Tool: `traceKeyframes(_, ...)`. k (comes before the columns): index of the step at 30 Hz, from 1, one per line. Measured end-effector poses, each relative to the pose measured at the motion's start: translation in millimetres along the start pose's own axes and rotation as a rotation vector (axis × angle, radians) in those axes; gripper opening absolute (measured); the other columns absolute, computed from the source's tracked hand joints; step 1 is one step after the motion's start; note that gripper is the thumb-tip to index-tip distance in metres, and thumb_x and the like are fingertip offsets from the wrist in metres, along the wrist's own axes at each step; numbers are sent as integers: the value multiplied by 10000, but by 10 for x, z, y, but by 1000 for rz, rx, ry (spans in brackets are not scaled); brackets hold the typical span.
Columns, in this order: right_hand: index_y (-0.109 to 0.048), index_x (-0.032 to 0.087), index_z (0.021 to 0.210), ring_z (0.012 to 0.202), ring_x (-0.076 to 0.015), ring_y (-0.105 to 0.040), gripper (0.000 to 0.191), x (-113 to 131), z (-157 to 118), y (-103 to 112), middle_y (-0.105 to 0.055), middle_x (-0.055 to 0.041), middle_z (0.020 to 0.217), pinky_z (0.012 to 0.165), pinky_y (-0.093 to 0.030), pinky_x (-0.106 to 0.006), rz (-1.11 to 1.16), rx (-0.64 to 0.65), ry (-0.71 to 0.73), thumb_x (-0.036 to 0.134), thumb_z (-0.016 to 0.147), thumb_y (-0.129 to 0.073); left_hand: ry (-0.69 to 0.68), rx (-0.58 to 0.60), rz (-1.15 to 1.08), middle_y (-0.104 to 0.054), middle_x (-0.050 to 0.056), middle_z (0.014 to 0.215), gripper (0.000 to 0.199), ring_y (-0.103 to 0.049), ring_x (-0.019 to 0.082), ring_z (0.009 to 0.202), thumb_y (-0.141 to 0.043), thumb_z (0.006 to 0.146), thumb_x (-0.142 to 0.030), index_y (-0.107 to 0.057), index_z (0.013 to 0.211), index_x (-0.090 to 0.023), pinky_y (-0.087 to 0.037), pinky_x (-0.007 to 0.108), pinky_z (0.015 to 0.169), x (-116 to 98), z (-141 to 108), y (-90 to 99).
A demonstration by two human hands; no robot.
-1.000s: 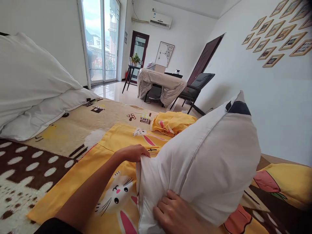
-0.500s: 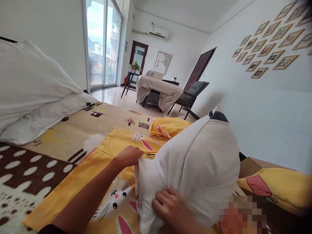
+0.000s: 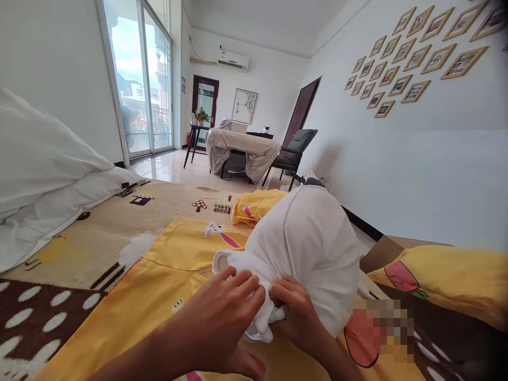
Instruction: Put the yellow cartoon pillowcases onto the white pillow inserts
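A plump white pillow with a seam along its upper side lies at an angle in the middle, its dark-marked corner pointing away. Both hands are at its near end, where the fabric is bunched and creased. My left hand has its fingers curled over the near left part, with the thumb apart below. Close beside it, my right hand is closed on a fold of the pillow. Under the pillow and my forearms spreads a yellow rabbit-print cloth, which looks like a pillowcase.
A patterned brown and beige blanket covers the bed. White bedding is heaped at left. A crumpled yellow cloth lies beyond the pillow, and a yellow carrot-print pillow rests at right. A covered table and black chair stand farther off.
My left hand has come from the pillow's far left corner to the near end, beside my right hand. The near end is now gathered, and the pillow lies lower. The view has shifted right.
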State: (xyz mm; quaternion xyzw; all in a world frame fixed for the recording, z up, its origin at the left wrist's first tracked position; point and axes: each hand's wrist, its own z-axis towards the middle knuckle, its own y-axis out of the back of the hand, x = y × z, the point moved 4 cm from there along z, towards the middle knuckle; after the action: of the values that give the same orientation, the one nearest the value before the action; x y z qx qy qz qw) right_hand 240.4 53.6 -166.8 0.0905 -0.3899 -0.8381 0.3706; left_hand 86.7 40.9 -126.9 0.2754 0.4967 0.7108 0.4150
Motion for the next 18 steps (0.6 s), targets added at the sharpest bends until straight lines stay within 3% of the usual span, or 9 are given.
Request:
traceKeyframes(2,-269,211,598,506,-93,-338,238,-43,15,42,-378,64,534,524,-265,-214,30,-34,-45,125,640,-487,-5,-8,118,-577,140,1143,623,-516,290,1052,-533,766,-635,-515,1124,-125,-384,412,927,-75,36,-136)
traceKeyframes(5,-259,214,596,507,-93,-341,231,-90,23,84,-374,64,530,499,-270,-208,69,-66,-95,109,606,-465,10,-53,276,-550,158,1176,387,-493,299,1077,-474,880,-369,-487,1153,-94,-377,423,906,-127,119,-279)
traceKeyframes(7,-268,215,593,512,-95,-344,211,-118,16,87,-377,62,531,498,-280,-209,81,-76,-122,97,589,-443,-6,-78,306,-570,136,1096,269,-516,281,1000,-419,885,-221,-500,1114,-106,-394,411,839,-115,170,-325)
traceKeyframes(12,-373,213,617,565,-117,-411,166,-187,-2,36,-451,41,588,558,-351,-229,44,-55,-136,64,593,-445,-146,-124,307,-552,45,790,125,-505,210,733,-409,858,-124,-528,879,-153,-387,361,669,88,231,-415)
traceKeyframes(15,-542,213,855,790,-160,-562,196,-185,21,15,-612,-19,836,725,-422,-278,-7,41,-89,81,714,-510,-142,-150,288,-551,19,742,128,-503,187,708,-428,866,-114,-524,803,-171,-392,346,680,310,236,-469)
traceKeyframes(18,-477,214,1221,1146,-217,-514,397,-150,44,47,-572,-97,1224,918,-368,-345,-128,124,-3,186,830,-537,-36,-193,229,-581,19,790,129,-534,177,769,-470,853,-105,-538,771,-177,-408,326,720,568,226,-461)
